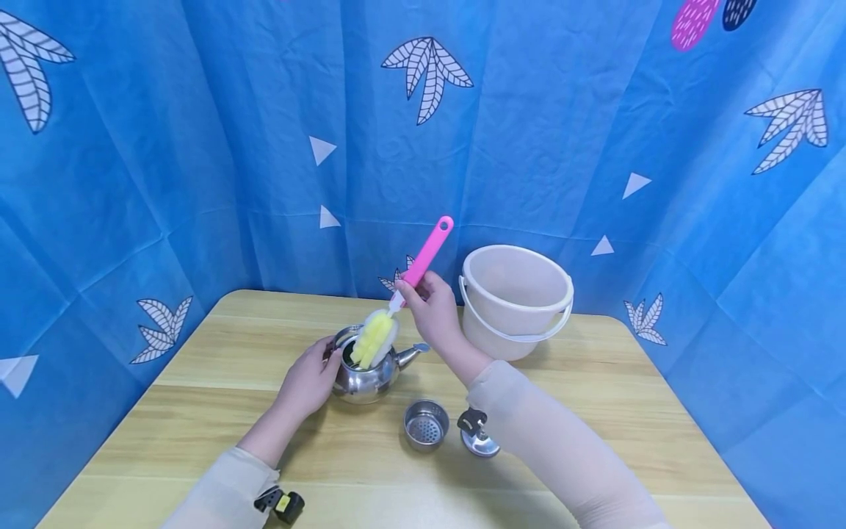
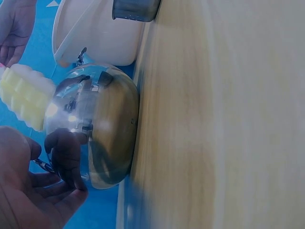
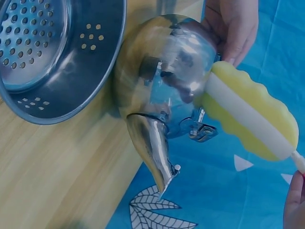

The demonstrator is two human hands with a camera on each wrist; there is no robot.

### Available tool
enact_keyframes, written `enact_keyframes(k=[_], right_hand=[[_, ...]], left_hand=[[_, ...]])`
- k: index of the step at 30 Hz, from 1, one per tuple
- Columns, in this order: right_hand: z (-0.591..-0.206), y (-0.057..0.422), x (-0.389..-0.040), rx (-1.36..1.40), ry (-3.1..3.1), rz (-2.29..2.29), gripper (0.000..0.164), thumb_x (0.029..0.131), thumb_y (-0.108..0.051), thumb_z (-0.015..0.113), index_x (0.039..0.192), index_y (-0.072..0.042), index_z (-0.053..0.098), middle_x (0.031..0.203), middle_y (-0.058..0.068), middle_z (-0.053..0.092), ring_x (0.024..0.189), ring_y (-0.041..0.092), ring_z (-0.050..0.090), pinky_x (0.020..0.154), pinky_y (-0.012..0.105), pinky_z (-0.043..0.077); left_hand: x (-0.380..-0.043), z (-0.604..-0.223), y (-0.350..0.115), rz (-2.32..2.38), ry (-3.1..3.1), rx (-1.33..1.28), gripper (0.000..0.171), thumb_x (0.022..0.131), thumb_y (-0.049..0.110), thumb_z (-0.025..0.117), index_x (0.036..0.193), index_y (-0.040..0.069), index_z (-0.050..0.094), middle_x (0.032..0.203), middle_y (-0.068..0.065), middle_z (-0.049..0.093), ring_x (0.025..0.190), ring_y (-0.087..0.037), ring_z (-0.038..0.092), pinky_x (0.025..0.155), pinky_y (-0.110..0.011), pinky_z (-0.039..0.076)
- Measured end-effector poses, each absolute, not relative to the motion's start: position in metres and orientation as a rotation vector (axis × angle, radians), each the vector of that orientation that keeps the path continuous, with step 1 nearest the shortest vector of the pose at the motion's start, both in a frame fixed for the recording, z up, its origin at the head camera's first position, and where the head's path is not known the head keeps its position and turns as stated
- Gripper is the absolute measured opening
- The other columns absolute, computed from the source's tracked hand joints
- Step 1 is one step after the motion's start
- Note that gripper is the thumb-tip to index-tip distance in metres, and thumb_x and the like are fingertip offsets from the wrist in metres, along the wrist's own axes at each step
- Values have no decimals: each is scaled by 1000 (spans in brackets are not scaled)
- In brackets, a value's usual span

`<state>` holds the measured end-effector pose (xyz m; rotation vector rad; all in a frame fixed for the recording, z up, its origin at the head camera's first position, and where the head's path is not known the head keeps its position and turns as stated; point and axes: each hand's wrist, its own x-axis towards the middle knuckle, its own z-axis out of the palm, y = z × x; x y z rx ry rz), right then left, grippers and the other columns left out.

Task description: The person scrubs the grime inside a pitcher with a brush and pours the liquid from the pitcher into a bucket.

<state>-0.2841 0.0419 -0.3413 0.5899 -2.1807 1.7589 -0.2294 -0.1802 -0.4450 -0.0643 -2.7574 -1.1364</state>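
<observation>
A shiny steel teapot (image 1: 365,383) stands on the table, its spout to the right. My left hand (image 1: 311,378) grips it at the left side, thumb near the rim; in the left wrist view the fingers (image 2: 62,202) lie against the pot's side. My right hand (image 1: 432,312) pinches a sponge brush by the lower part of its pink handle (image 1: 428,253). The brush's yellow and white sponge head (image 1: 374,339) slants down to the teapot's open mouth. Its tip overlaps the opening in the right wrist view, where most of the sponge (image 3: 257,109) shows outside the pot.
A perforated steel strainer cup (image 1: 426,426) stands right of the teapot, toward the front. Beside it a steel lid (image 1: 481,444) is partly hidden by the right sleeve. A white bucket (image 1: 515,301) with its handle down stands at the back right. Blue curtains (image 1: 423,162) surround the table (image 1: 218,367).
</observation>
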Motion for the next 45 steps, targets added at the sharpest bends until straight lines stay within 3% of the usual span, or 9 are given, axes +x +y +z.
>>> enact_keyframes(k=[15,19,23,39,45], right_hand=[[-339,51,-284,555,-2073,1855,26,97,-15,68,114,4,65,107,15,73,92,24,71,77,32,61],[-336,57,-284,558,-2029,1894,29,97,-13,67,118,7,63,110,18,72,100,31,70,82,31,60],[-335,64,-283,551,-2023,1929,27,97,-14,66,118,3,64,112,17,72,105,33,68,85,29,59],[-324,99,-271,511,-1996,1863,26,98,-16,66,117,2,66,107,17,72,88,15,69,79,30,60],[-323,105,-268,547,-1873,1960,22,97,-7,66,114,8,64,103,29,68,80,13,67,74,26,60]], left_hand=[[-230,-445,-179,-1141,-2759,-56,54,108,30,41,147,-7,40,144,-28,49,133,-45,47,110,-59,37],[-230,-445,-180,-1131,-2751,-66,54,108,30,42,147,-7,40,143,-28,50,132,-45,48,110,-59,38],[-229,-445,-180,-1132,-2750,-66,54,108,30,42,147,-7,40,143,-28,50,132,-45,48,110,-59,38],[-229,-445,-179,-1119,-2732,-84,54,107,28,43,146,-9,41,141,-29,51,130,-45,50,109,-58,39],[-230,-445,-179,-1121,-2731,-79,54,107,29,43,145,-9,42,140,-29,52,129,-45,50,109,-59,40]])
